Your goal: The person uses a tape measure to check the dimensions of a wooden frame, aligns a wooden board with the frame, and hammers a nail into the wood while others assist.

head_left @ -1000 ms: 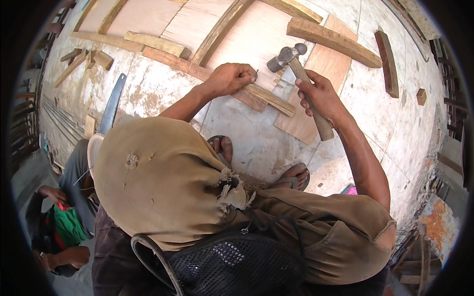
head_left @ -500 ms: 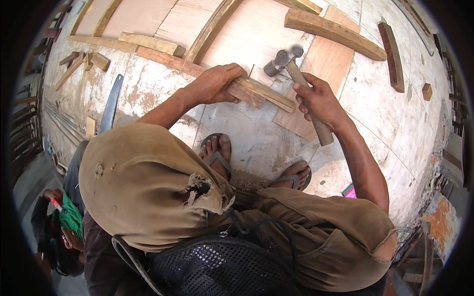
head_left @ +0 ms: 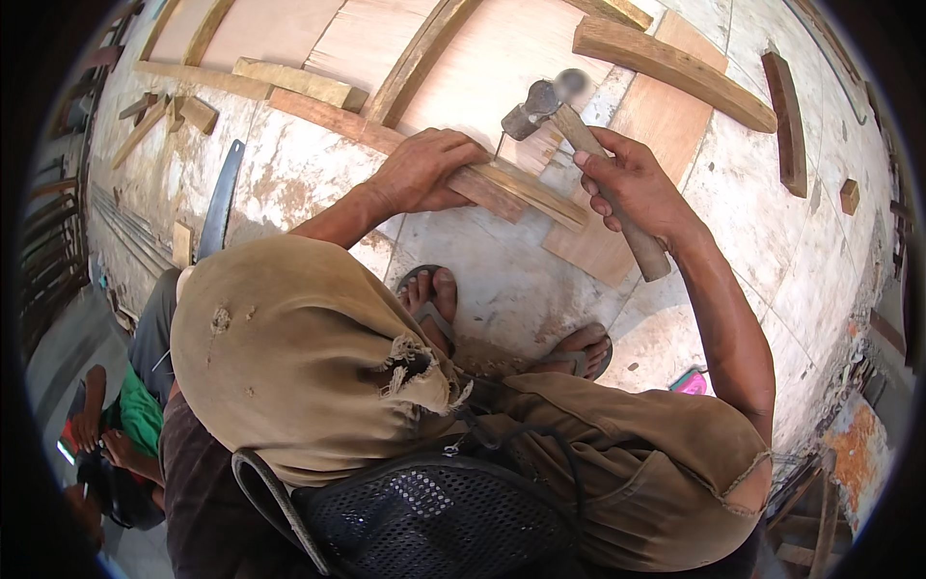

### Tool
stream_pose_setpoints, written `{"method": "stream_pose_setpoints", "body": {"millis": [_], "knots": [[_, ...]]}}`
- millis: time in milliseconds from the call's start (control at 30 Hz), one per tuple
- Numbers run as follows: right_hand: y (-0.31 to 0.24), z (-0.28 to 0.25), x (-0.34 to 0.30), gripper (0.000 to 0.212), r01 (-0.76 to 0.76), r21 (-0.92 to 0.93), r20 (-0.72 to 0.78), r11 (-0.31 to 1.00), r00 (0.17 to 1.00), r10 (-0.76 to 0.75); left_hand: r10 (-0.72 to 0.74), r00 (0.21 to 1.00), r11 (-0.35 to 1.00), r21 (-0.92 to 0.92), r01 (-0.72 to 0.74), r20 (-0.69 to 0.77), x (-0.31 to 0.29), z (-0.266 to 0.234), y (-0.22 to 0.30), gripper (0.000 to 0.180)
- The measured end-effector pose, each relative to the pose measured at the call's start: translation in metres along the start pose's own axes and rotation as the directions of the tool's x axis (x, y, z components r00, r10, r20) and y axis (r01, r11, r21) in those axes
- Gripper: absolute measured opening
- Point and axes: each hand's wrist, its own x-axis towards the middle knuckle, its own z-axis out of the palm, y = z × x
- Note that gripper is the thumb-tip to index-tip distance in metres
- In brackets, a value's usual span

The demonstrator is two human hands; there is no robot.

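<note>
My right hand (head_left: 632,185) is wrapped round the wooden handle of a hammer (head_left: 531,110), whose metal head is just above and right of an upright nail (head_left: 499,146). The nail stands in a narrow wooden batten (head_left: 542,196) at the edge of a timber frame. Closed over that edge, my left hand (head_left: 429,170) grips the batten and the reddish strip of wood (head_left: 489,193) beside it, close to the nail. The left fingertips are partly hidden.
Pale plywood (head_left: 386,48) backs the timber frame. A handsaw (head_left: 221,198) and small wood offcuts (head_left: 200,114) lie left. Rightward are a thick beam (head_left: 675,73), a dark wood piece (head_left: 786,125) and a pink object (head_left: 690,382). Another person's hands (head_left: 116,446) show at lower left.
The hammer head has moved slightly left and down, closer over the nail. My left hand stays on the wood. The whole view has shifted a little.
</note>
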Motion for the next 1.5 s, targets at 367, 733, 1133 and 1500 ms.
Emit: {"method": "stream_pose_setpoints", "body": {"millis": [367,733,1133,1500], "knots": [[-0.01,0.001,-0.003,0.051,0.112,-0.072,-0.038,0.991,0.993,-0.115,-0.019,1.0,0.999,-0.038,0.02,0.023,0.0,-0.003,-0.001,0.06],[-0.006,0.025,0.053,0.052,0.257,-0.169,-0.154,0.951,0.947,-0.283,-0.002,1.0,1.0,-0.016,0.002,0.025,-0.002,0.0,-0.005,0.063],[0.017,0.086,0.14,0.056,0.374,-0.07,-0.099,0.925,0.92,-0.38,0.008,1.0,1.0,-0.001,-0.008,-0.007,-0.004,0.001,-0.003,0.057],[0.015,0.066,0.136,0.05,0.323,-0.148,-0.107,0.935,0.935,-0.34,-0.014,1.0,0.999,0.035,0.014,0.01,-0.003,0.002,-0.004,0.055]]}}
